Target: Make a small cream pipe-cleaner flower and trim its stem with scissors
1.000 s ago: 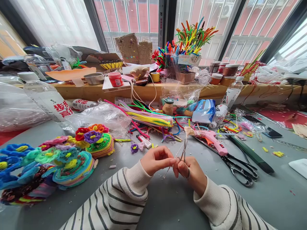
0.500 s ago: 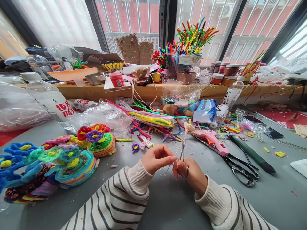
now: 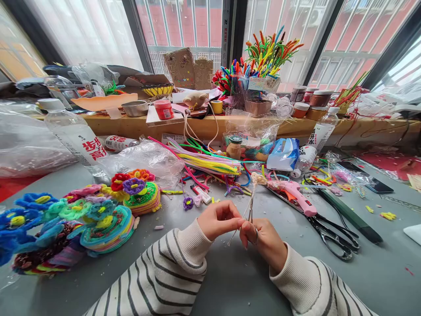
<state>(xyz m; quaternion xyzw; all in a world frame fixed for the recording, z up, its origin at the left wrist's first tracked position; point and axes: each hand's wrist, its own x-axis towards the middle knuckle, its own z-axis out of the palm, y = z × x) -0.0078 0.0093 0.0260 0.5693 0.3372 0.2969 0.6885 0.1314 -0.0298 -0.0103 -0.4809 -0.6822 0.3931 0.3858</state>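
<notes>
My left hand (image 3: 220,219) is closed in a pinch on a thin whitish pipe cleaner stem (image 3: 234,233), whose loose end sticks out below the fingers. A fuzzy cream-coloured tuft (image 3: 258,178) tops the stem. In my right hand (image 3: 264,242) is a slim pair of metal scissors (image 3: 251,207), blades upward alongside the stem, a finger loop showing by the thumb. The fingertips of both hands nearly meet. Whether the blades touch the stem is too fine to tell. Just beyond lies a pink hot glue gun (image 3: 294,195).
Large black-handled scissors (image 3: 338,239) and a dark green bar (image 3: 353,219) lie at right. Pipe cleaner flowers (image 3: 98,210) stand at left, beside a water bottle (image 3: 74,134). A bundle of coloured pipe cleaners (image 3: 207,161) and a lighter (image 3: 201,193) lie ahead, below a wooden ledge (image 3: 131,127).
The whole scene has shifted slightly rightward in view. My hands have drawn a little closer together, the left fingertips now by the right thumb. Both keep their holds.
</notes>
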